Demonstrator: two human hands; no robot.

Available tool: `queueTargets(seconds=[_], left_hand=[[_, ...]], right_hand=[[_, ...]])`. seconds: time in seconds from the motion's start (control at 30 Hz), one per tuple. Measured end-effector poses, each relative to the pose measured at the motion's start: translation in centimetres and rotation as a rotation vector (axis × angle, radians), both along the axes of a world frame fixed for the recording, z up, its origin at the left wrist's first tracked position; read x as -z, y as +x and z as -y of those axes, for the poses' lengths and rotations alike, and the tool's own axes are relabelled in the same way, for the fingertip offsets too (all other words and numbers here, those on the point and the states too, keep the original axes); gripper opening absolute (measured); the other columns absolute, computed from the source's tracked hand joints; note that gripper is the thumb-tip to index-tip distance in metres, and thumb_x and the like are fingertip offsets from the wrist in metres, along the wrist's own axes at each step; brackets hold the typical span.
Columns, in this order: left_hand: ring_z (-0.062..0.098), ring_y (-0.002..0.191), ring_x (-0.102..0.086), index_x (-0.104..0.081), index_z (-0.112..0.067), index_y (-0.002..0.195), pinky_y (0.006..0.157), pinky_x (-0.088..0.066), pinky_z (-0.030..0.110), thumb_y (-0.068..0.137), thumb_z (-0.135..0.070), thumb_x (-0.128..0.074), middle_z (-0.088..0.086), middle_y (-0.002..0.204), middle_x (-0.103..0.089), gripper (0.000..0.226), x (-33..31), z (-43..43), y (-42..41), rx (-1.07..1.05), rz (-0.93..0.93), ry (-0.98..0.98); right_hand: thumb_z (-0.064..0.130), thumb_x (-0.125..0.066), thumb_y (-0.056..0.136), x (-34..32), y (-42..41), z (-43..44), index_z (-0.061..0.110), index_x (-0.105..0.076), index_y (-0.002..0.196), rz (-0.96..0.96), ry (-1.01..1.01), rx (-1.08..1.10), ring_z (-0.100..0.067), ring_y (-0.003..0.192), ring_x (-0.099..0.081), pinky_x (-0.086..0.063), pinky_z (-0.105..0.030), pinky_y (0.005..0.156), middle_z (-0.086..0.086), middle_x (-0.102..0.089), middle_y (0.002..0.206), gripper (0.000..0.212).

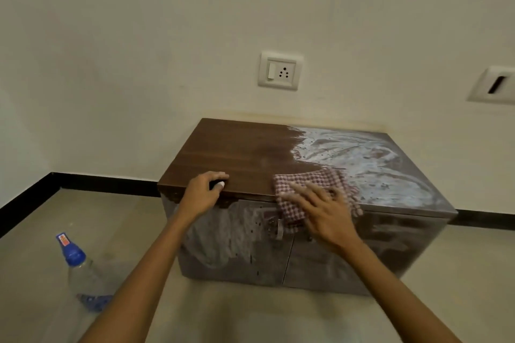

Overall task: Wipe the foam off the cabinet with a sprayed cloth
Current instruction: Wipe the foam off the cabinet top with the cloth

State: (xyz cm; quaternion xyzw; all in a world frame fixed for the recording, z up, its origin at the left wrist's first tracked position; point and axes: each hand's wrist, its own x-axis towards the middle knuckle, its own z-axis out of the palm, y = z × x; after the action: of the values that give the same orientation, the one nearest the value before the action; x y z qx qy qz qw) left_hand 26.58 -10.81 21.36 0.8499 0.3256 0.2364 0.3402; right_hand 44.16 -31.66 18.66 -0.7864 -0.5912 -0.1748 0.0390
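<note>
A low brown wooden cabinet (pixel 239 153) stands on the floor against the wall. The left half of its top is bare wood. White foam (pixel 370 164) covers the right half, and foam smears also coat the front doors. A red-and-white checked cloth (pixel 309 181) lies over the front edge of the top, at the foam's border. My right hand (pixel 326 209) presses flat on the cloth, fingers spread. My left hand (pixel 206 192) is curled over the front left edge of the top, with something small and white showing at its fingertips.
A clear plastic bottle (pixel 80 273) with a blue cap stands on the floor at the lower left. A switch and socket plate (pixel 280 71) sits on the wall above the cabinet, another plate (pixel 494 85) at the far right. A black skirting runs along the wall.
</note>
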Motion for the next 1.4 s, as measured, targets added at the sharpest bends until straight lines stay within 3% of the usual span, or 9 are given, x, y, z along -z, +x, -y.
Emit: queueTargets(seconds=[0.17,0.4,0.53,0.63,0.8,0.97,1.1,1.27,1.4], left_hand=[[0.020,0.130,-0.042,-0.054,-0.011,0.126,0.113,-0.028,0.036,0.093,-0.021,-0.048,0.009,0.139,-0.048,0.035,0.7,2.3,1.1,0.003,-0.093,0.131],[0.019,0.117,-0.053,-0.060,-0.011,0.118,0.098,-0.038,0.025,0.093,-0.010,-0.045,0.009,0.125,-0.059,0.029,-1.4,4.4,4.7,0.025,0.063,0.107],[0.016,0.117,-0.053,-0.061,-0.014,0.117,0.098,-0.039,0.026,0.092,-0.015,-0.050,0.005,0.124,-0.060,0.027,-2.1,6.2,6.3,0.094,0.074,0.098],[0.013,0.115,-0.052,-0.060,-0.017,0.118,0.097,-0.039,0.024,0.090,-0.020,-0.054,0.001,0.122,-0.059,0.029,-1.3,7.6,7.6,0.176,0.049,0.130],[0.015,0.104,-0.057,-0.060,-0.016,0.108,0.091,-0.043,0.026,0.091,-0.019,-0.050,0.000,0.109,-0.061,0.021,0.9,7.1,10.0,0.097,0.059,0.260],[0.014,0.094,-0.056,-0.060,-0.016,0.095,0.085,-0.044,0.027,0.091,-0.021,-0.049,-0.002,0.097,-0.059,0.013,0.3,4.4,11.8,-0.010,0.053,0.350],[0.014,0.095,-0.054,-0.062,-0.016,0.098,0.085,-0.044,0.025,0.090,-0.022,-0.051,-0.002,0.099,-0.060,0.015,0.9,4.3,12.1,-0.047,0.037,0.358],[0.015,0.111,-0.051,-0.056,-0.017,0.118,0.097,-0.040,0.028,0.091,-0.028,-0.048,-0.002,0.120,-0.056,0.031,1.3,4.0,12.4,-0.065,-0.070,0.364],[0.010,0.137,-0.030,-0.038,-0.015,0.139,0.114,-0.017,0.025,0.096,-0.028,-0.036,-0.002,0.148,-0.037,0.045,1.1,3.9,12.5,0.012,-0.172,0.330]], right_hand=[[0.049,-0.014,0.079,-1.3,1.9,0.3,0.037,-0.043,0.130,-0.236,0.140,0.351,-0.016,0.127,-0.041,-0.026,-0.045,0.100,0.009,-0.047,0.138,0.060],[0.041,-0.035,0.079,-0.4,-1.3,-2.9,0.041,-0.041,0.131,-0.100,0.073,-0.083,-0.018,0.124,-0.052,-0.040,-0.048,0.093,0.012,-0.050,0.138,0.053],[0.044,-0.025,0.079,-0.4,5.2,5.1,0.042,-0.046,0.128,-0.207,0.197,0.293,-0.014,0.126,-0.049,-0.033,-0.046,0.096,0.011,-0.051,0.136,0.053],[0.052,-0.014,0.084,-2.0,8.4,3.6,0.040,-0.033,0.138,-0.313,0.036,0.474,-0.017,0.140,-0.027,-0.018,-0.052,0.109,0.009,-0.032,0.150,0.058],[0.040,-0.027,0.098,-3.4,7.5,-6.3,0.043,-0.018,0.143,-0.330,-0.240,0.045,-0.014,0.145,-0.006,-0.007,-0.049,0.115,0.014,-0.011,0.156,0.046],[0.067,-0.003,0.072,-3.6,12.7,-3.2,0.046,-0.012,0.143,-0.285,-0.242,0.030,-0.010,0.144,-0.010,-0.010,-0.044,0.115,0.016,-0.010,0.156,0.075],[0.052,-0.019,0.094,-3.7,17.0,-1.4,0.044,-0.011,0.144,-0.317,-0.229,0.356,-0.014,0.145,-0.008,-0.009,-0.051,0.115,0.013,-0.007,0.157,0.051],[0.038,-0.026,0.100,-3.1,11.6,-8.4,0.043,-0.012,0.145,-0.302,-0.262,0.028,-0.013,0.145,-0.003,-0.004,-0.048,0.115,0.015,-0.007,0.156,0.047],[0.039,-0.027,0.100,-3.9,14.0,-11.2,0.041,-0.013,0.145,-0.316,-0.290,0.013,-0.012,0.145,-0.006,-0.005,-0.048,0.115,0.015,-0.008,0.156,0.047]])
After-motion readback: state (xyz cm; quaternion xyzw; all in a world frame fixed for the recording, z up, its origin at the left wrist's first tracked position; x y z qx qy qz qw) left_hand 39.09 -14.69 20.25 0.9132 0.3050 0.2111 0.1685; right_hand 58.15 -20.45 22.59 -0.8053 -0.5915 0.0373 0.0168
